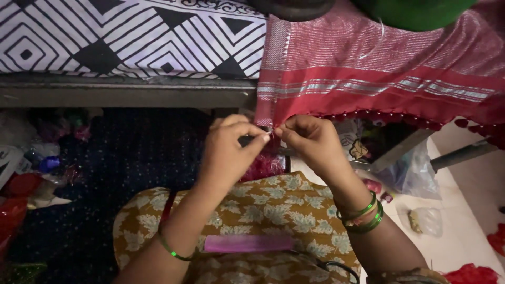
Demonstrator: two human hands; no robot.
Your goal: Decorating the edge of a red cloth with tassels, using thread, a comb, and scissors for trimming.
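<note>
Red woven cloth with silver stripes; black-and-white geometric-patterned bedsheet; mustard floral-printed garment; flat pink comb; green glass bangles; dark blue dotted fabric.

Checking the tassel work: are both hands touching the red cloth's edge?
Cannot tell. In the head view, left hand and right hand pinch together at the red cloth edge, but fingertips hide the contact.
</note>
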